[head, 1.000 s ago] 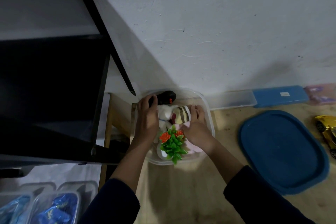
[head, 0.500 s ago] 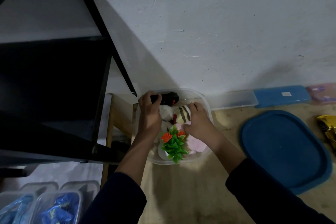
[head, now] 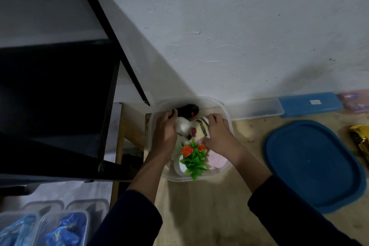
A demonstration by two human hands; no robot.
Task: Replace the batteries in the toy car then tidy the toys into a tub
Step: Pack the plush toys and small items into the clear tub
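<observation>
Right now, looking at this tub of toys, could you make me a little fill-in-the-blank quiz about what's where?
1. Both hands reach into the clear ____ that holds the toys.
2. The big lid lying on the floor right of it is ____ in colour.
3. The plastic plant has green leaves and ____ flowers.
4. The left hand touches a ____ toy by the far rim.

Missing words: tub; blue; orange; black

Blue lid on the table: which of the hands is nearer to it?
Right. The right hand is in the clear tub, just left of the blue lid; the left hand is at the tub's far side.
</observation>
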